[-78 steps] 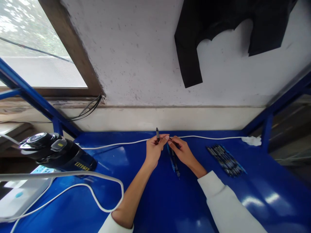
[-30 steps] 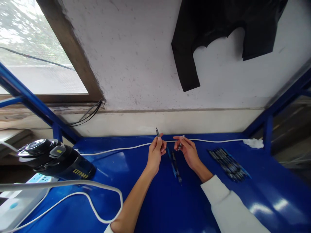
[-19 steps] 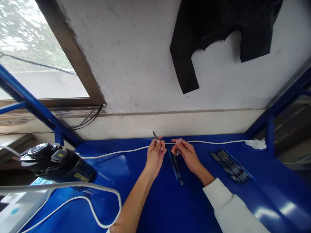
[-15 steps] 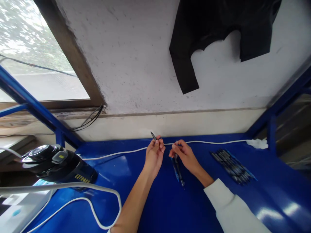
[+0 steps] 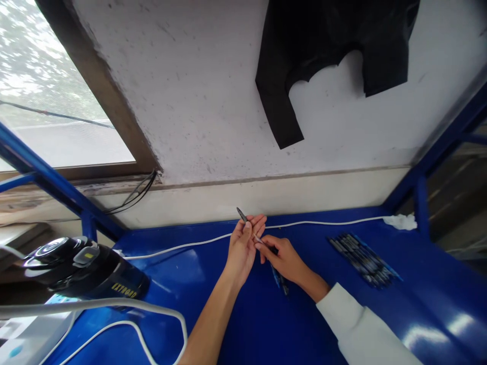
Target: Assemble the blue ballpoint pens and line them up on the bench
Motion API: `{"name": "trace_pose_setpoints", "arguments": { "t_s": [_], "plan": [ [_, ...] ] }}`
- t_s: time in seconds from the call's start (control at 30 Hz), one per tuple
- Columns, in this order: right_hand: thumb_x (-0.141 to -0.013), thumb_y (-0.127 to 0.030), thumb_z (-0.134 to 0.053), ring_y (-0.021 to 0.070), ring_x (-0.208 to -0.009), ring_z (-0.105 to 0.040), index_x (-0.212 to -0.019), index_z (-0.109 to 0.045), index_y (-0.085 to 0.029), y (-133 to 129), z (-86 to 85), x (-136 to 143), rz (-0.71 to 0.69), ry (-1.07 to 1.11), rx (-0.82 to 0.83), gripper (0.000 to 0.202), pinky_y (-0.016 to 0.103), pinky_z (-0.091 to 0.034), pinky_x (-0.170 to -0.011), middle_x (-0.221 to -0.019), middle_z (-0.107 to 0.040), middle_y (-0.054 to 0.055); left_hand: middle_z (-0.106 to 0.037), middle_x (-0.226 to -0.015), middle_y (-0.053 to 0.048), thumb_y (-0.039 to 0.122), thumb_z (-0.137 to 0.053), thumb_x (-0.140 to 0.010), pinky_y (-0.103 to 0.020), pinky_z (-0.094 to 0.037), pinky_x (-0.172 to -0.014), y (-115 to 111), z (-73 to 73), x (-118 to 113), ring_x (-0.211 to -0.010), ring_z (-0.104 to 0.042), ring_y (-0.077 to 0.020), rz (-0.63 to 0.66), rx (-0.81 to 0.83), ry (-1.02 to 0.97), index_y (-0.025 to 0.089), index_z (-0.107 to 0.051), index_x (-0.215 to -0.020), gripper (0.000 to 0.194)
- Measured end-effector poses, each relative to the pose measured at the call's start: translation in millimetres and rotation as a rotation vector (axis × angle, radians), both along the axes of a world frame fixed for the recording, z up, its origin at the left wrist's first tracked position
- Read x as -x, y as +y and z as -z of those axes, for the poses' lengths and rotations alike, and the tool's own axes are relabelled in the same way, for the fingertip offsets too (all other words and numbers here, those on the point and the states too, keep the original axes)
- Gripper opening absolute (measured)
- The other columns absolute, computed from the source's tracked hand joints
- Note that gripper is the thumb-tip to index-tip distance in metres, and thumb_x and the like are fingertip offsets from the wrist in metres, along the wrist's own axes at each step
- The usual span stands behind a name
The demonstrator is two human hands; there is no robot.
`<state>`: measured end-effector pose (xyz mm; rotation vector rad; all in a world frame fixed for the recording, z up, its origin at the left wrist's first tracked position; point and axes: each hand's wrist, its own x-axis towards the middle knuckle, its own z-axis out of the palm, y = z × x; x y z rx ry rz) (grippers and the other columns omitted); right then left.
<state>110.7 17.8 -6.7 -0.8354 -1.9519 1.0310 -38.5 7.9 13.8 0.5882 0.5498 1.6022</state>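
My left hand [image 5: 242,247] is palm up, its thumb pressing a dark pen piece [image 5: 241,215] whose tapered end sticks out to the upper left. The other fingers are stretched out. Close beside it, my right hand [image 5: 279,255] pinches a thin, pale rod [image 5: 256,237], perhaps a pen refill, its end reaching the left palm. Under the right hand, dark and blue pens [image 5: 280,282] lie on the blue table [image 5: 258,324], partly hidden by the fingers. Off to the right lies a row of several dark and blue pens [image 5: 361,259], side by side.
A black bottle [image 5: 91,271] stands at the left by a white power strip [image 5: 45,324]. Looping white cable [image 5: 129,304] lies in front, and another white cord [image 5: 304,223] runs along the back edge. Blue frame bars [image 5: 422,208] rise at both sides; a wall closes the back.
My right hand has moved left up to my left hand, and a thin rod now shows between its fingertips. My left fingers have opened out. The view has shifted slightly.
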Motion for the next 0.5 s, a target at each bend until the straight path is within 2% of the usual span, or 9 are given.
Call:
{"name": "trace_pose_setpoints", "arguments": {
  "t_s": [0.17,0.27,0.4,0.5],
  "plan": [
    [-0.111,-0.049,-0.056,0.0137,-0.057,-0.058,-0.085,-0.068,-0.022,-1.7,-3.1,-0.2,0.019,-0.005,-0.007,0.039,0.028,-0.038,-0.060,-0.069,-0.073,-0.001,-0.075,-0.137,-0.019,0.036,-0.088,-0.091,-0.046,-0.044,-0.122,-3.1,-2.9,-0.4,-0.136,-0.069,-0.0318,0.024,-0.053,0.083,0.017,-0.068,-0.114,0.035],
    [-0.112,-0.049,-0.055,0.0138,-0.059,-0.058,-0.084,-0.066,-0.022,-1.0,-2.7,-0.6,0.036,0.014,-0.020,0.041,0.028,-0.039,-0.061,-0.069,-0.071,-0.001,-0.075,-0.139,-0.019,0.039,-0.084,-0.094,-0.043,-0.047,-0.116,-4.4,-1.4,-0.3,-0.137,-0.067,-0.0316,0.051,-0.059,0.149,0.018,-0.070,-0.113,0.032],
    [-0.113,-0.049,-0.053,0.0149,-0.063,-0.058,-0.084,-0.061,-0.022,2.2,0.2,-1.6,0.076,0.069,-0.041,0.040,0.028,-0.041,-0.064,-0.069,-0.065,-0.002,-0.077,-0.135,-0.016,0.042,-0.083,-0.093,-0.038,-0.053,-0.102,-6.3,3.4,-1.8,-0.125,-0.071,-0.0307,0.086,-0.043,0.304,0.018,-0.077,-0.113,0.032],
    [-0.112,-0.049,-0.053,0.0166,-0.072,-0.061,-0.095,-0.064,-0.022,4.0,2.5,-2.6,0.111,0.110,-0.044,0.033,0.029,-0.043,-0.068,-0.082,-0.068,0.000,-0.082,-0.117,-0.013,0.043,-0.086,-0.090,-0.035,-0.052,-0.100,-7.3,4.8,-2.8,-0.110,-0.074,-0.0272,0.062,-0.021,0.380,0.017,-0.082,-0.109,0.032]
  ]
}}
